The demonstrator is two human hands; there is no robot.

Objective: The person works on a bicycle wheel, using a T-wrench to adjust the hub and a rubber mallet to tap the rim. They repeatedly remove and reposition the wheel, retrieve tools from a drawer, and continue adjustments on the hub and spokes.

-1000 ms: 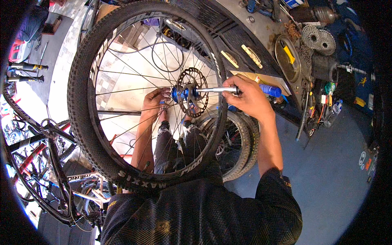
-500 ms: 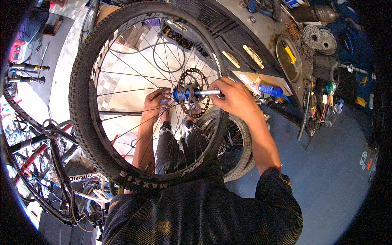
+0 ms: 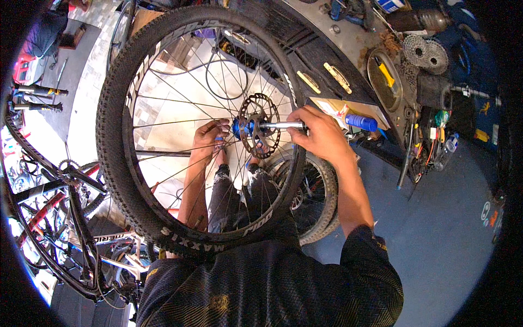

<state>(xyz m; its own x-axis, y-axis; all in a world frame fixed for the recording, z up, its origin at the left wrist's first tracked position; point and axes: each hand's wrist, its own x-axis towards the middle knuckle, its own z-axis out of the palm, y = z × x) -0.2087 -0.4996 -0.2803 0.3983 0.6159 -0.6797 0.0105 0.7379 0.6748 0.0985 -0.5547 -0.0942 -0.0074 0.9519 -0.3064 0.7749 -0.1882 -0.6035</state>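
Observation:
A bicycle wheel (image 3: 121,163) with a knobby black tyre stands before me, tilted, its lower rim near my chest. At its middle are a blue hub (image 3: 243,128) and a black-and-silver disc brake rotor (image 3: 260,147). A silver axle-like rod (image 3: 277,125) sticks out of the hub on the rotor side. My right hand (image 3: 322,133) is closed around the outer end of that rod. On the other side, seen through the spokes, my left hand (image 3: 209,137) is beside the hub with its fingers pinched together. What those fingers hold, if anything, is hidden.
A workbench with drawers (image 3: 321,60) runs along the right, bearing a metal tray (image 3: 376,82) and bike cassettes (image 3: 425,53). A blue bottle (image 3: 361,122) is beside it. Another wheel (image 3: 327,201) stands behind mine. Bicycle frames (image 3: 65,185) crowd the left.
The wheel has shifted slightly to the right. Both hands have moved a little to the right with it, and the right hand keeps its grip on the rod.

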